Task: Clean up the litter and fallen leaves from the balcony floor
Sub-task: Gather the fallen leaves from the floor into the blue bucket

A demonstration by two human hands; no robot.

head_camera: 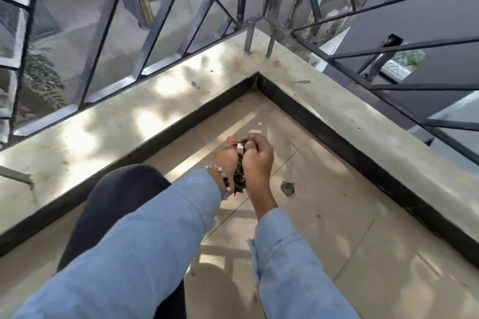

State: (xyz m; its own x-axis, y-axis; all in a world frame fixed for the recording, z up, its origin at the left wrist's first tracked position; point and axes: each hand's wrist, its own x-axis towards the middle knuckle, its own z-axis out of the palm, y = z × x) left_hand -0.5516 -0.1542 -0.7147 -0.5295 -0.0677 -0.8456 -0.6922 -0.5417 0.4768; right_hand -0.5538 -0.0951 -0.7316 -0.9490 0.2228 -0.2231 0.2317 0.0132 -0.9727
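Left hand point(225, 160): we hold a bunch of dark leaves point(239, 179), fingers curled round it.
Right hand point(258, 156): we pinch the same bunch from beside.
Floor point(337, 215): one leaf point(287, 188) lies near our right wrist.

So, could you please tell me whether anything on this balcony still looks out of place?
Yes: one fallen leaf still lies on the floor tiles, right of both hands, which hold a leaf bundle.
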